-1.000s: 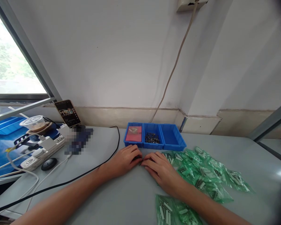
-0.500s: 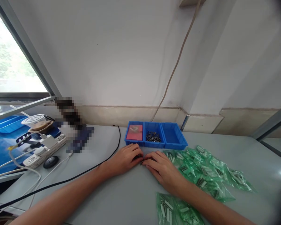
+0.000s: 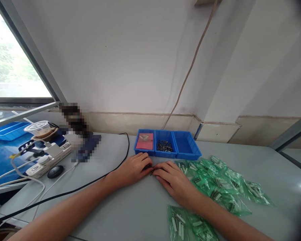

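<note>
My left hand (image 3: pixel 136 170) and my right hand (image 3: pixel 173 182) meet low over the grey table, their fingertips nearly touching. The fingers of both are pinched together around something small and dark that I cannot make out, mostly hidden by the fingertips. Just behind them stand three joined blue bins. A pink card with a small clear bag fills the left bin (image 3: pixel 135 147), small metal pieces like screws or pins lie in the middle bin (image 3: pixel 174 150), and the right bin (image 3: pixel 188 155) shows its bare floor. Green plastic bags (image 3: pixel 223 182) of small white and metal parts lie beside my right forearm.
More green bags (image 3: pixel 178 222) lie at the front, by my right forearm. A black cable (image 3: pixel 85 183) runs under my left arm. At left are a black mouse (image 3: pixel 55 171), a power strip (image 3: pixel 36 170), a lidded cup (image 3: pixel 40 129) and a blue tray (image 3: pixel 10 131).
Both hands keep their pinch at nearly the same spot, with only slight finger movement. The view has shifted a little; bins and bags stay put.
</note>
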### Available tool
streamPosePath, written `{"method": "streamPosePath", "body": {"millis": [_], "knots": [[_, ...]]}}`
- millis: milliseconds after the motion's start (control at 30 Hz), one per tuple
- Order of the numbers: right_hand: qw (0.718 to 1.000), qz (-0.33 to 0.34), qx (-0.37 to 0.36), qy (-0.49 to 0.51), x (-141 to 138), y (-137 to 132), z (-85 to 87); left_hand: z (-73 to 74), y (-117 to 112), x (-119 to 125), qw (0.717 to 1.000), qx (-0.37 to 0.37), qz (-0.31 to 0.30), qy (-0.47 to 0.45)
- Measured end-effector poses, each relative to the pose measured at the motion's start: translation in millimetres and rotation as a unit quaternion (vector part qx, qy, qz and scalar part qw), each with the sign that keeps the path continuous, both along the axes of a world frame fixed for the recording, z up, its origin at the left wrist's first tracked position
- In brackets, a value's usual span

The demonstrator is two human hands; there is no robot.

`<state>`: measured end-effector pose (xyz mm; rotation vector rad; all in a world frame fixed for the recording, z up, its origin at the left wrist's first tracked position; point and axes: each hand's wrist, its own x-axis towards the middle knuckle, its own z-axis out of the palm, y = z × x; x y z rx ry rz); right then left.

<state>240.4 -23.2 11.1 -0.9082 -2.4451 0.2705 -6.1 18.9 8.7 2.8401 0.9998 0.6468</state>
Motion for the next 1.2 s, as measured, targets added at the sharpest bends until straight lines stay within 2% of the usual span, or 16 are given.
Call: {"method": "streamPosePath", "body": {"millis": [167,267,500,667,1000,1200], "knots": [[1.0,-0.009,0.018,-0.013,0,-1,0.0,-0.5,2,-4,0.995,0.062,0.041,0.072],[0.999,-0.015,0.024,-0.018,0,-1,0.3,-0.7,3,-6,0.992,0.068,0.055,0.088],[0.998,-0.049,0.013,-0.027,0,0,1.0,-4.3,5,-5,0.999,-0.011,0.041,-0.006],[0.997,-0.075,0.008,-0.017,1,2,-2.0,-3.0,6,-4,0.998,-0.035,0.042,-0.03],[0.993,-0.111,0.021,-0.016,4,2,-3.5,2.2,4,-9,0.999,0.018,0.013,0.025],[0.992,-0.122,0.015,-0.004,4,2,-3.7,12.4,-1,-12,0.997,0.029,0.005,0.078]]}}
